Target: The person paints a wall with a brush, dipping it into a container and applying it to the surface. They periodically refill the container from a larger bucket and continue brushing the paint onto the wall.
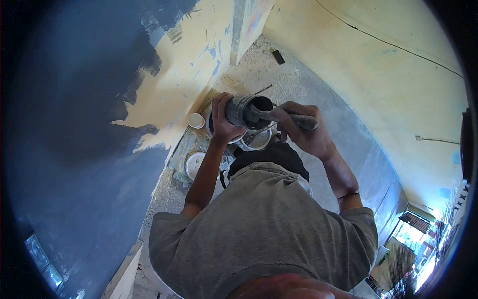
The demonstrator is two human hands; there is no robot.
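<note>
Head cam: pot (239, 110) is tilted, mouth toward R hand (314, 139), so any wet stuff inside could run over the rim onto floor (318, 94) or open bucket (257, 148) below if tipped more; a slick side might slip too. L hand (222, 127) is closed round pot's outer side. R hand grips the handle of a tool, prob. a brush (306, 121), w/ its head at pot's mouth, btwn hands. Pot's contents: can't tell.

No lettering, brand or number can be read anywhere, though small print might escape this view.
</note>
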